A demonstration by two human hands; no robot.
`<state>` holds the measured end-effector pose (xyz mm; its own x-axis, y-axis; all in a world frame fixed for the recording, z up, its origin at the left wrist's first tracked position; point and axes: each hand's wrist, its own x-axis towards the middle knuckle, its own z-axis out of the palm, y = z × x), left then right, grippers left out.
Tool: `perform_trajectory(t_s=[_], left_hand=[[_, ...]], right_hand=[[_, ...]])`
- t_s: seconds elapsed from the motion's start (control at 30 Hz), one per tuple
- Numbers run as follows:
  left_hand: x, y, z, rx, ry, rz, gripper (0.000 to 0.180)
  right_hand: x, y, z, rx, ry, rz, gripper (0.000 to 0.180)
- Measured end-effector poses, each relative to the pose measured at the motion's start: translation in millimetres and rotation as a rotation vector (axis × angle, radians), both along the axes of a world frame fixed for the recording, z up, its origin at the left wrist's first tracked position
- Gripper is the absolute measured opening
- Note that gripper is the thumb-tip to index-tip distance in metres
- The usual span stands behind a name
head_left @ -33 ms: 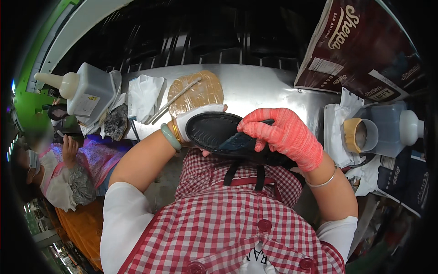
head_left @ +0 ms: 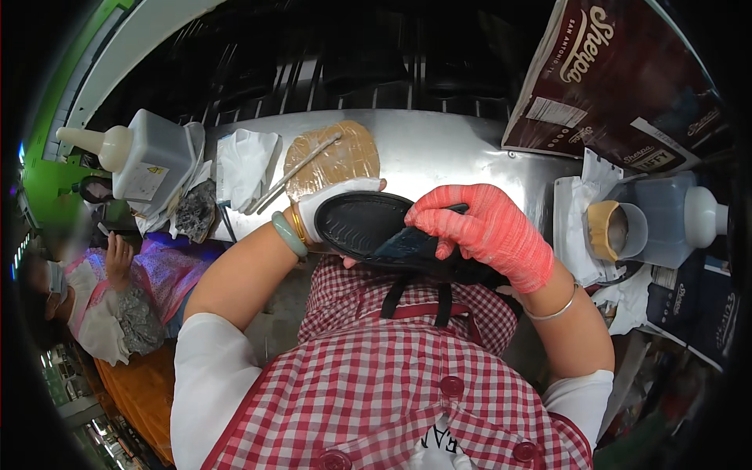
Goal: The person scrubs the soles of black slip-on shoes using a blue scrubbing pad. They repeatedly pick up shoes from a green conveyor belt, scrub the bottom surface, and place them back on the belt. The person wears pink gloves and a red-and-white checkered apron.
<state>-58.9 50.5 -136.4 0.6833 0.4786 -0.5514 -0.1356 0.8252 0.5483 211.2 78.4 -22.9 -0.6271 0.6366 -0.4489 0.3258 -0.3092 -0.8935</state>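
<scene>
A black shoe sole (head_left: 352, 223) lies tilted in front of me, its ridged inside facing up. My left hand (head_left: 312, 210), in a white glove with bare fingertips, grips the sole from its left end; most of the fingers are hidden beneath it. In a pinkish-red knitted glove, my right hand (head_left: 482, 231) is closed over what looks like a brush with dark blue bristles (head_left: 401, 241). Those bristles touch or hover just over the inside of the sole; which one I cannot tell. The sole's right end is hidden behind the right hand.
A metal table (head_left: 439, 141) carries a tan wrapped pad (head_left: 356, 149) with a thin stick (head_left: 301, 164), white cloths (head_left: 247, 168) and a spouted bottle (head_left: 149, 160). On the right stand a cup (head_left: 633, 229), a clear bottle (head_left: 666, 219) and a maroon bag (head_left: 611, 86). Another person (head_left: 125, 290) sits at left.
</scene>
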Motion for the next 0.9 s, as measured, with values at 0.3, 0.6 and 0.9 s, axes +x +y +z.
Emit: perform_trajectory(t_s=[0.3,0.6,0.9], left_hand=[[2,3,-3,0.485,0.221,0.068,0.039],[3,8,-6,0.030,0.071,0.157,0.045],[10,-18,-7,0.285,-0.090,0.169,0.052]], right_hand=[[18,9,4,0.023,-0.085,0.038,0.027],[53,-2,-8,0.075,-0.060,0.002,0.023],[74,-29,16,0.190,0.093,-0.314,0.018]])
